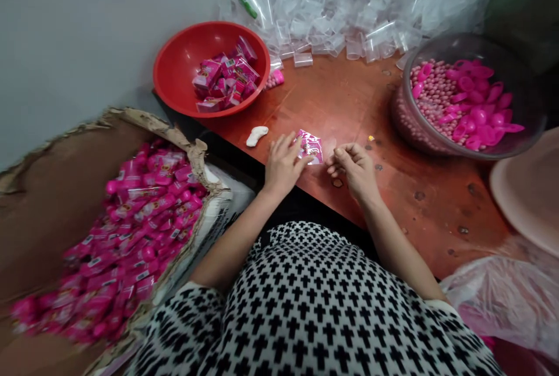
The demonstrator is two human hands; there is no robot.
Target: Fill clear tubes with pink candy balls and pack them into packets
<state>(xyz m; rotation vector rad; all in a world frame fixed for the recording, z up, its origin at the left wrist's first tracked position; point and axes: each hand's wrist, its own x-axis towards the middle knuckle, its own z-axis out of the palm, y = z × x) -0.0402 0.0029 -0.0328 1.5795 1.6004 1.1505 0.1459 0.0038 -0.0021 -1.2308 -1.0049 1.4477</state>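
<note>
A small pink printed wrapper (311, 148) lies flat on the reddish table in front of me. My left hand (283, 160) rests at its left edge, fingers stretched out and touching it. Just right of the wrapper, my right hand (353, 167) is closed with thumb and fingertips pinched together; whatever they hold, if anything, is too small to make out. A crumpled white piece (257, 136) sits left of my left hand. A tiny yellow bit (371, 138) is beyond my right hand.
A red bowl (174, 82) holds pink printed packets. At right, a translucent bowl (404, 114) contains pink beads and spoon-like pieces. Clear plastic tubes (323, 15) are heaped behind. An open carton (52, 184) of filled pink containers stands left; a plastic bag (502, 294) lies right.
</note>
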